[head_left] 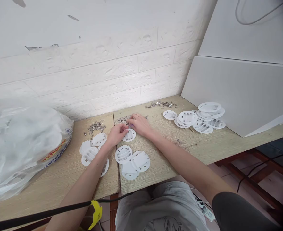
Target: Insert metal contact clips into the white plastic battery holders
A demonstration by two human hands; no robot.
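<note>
White disc [129,135] near the seam of the wood-grain worktop [155,166], between the two hands. Looks like thin moulded plastic: probably light, fairly stiff, smooth enough to slide; raised ribs and slots may be its weak spots. Best hold, I judge: opposite points of the rim.

Left hand [117,134]: fingers bent in close at the disc's upper-left edge; I cannot tell whether its grip is pinched shut or on what. Right hand [138,124]: fingers curled down by the small metal pieces [123,120]; grip contents hidden.

Outward: overlapping discs [140,161] nearer the person; crinkled, clear plastic bag [28,144] at left; painted brick-pattern wall [93,77] behind.
</note>
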